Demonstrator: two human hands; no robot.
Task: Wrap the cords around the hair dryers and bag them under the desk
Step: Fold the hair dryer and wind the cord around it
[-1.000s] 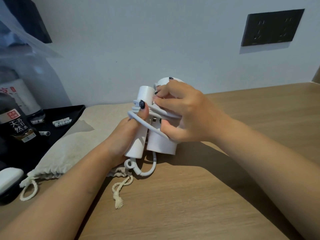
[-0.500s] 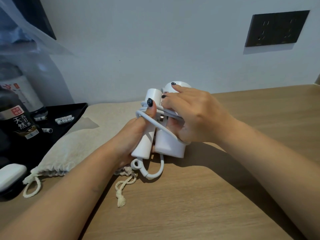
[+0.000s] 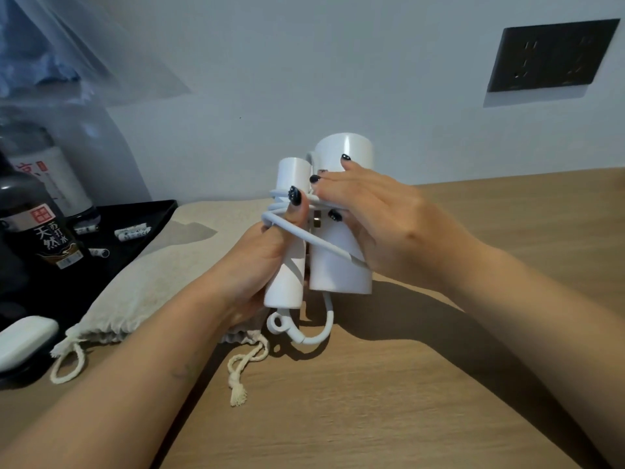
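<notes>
Wooden desk (image 3: 422, 384): light-grained top that fills the lower view and runs to the pale wall; it bears everything below.
Cloth bag (image 3: 142, 289): beige drawstring pouch lying flat on the desk to the left, under the left forearm, its cords trailing toward the viewer; it lies as it did a second ago.
Black tray (image 3: 159, 214): at the far left against the wall, with dark bottles and small white tubes on it.
Wall socket (image 3: 551, 55): dark plate at the upper right.
Hair dryer (image 3: 338, 269): white, folded, held upright just above the desk in front of the bag; more of its barrel top shows than half a second ago, when the right fingers covered it.
Right hand (image 3: 378, 225): curled round the barrel, fingers pinning the wound turns; it now sits lower on the barrel.
Left hand (image 3: 263, 255): grips the handle, thumb pressed on the wraps.
Cord (image 3: 304, 236): white, wound round handle and barrel, one strand slanting down to the right palm; a short loop still hangs below the handle.
</notes>
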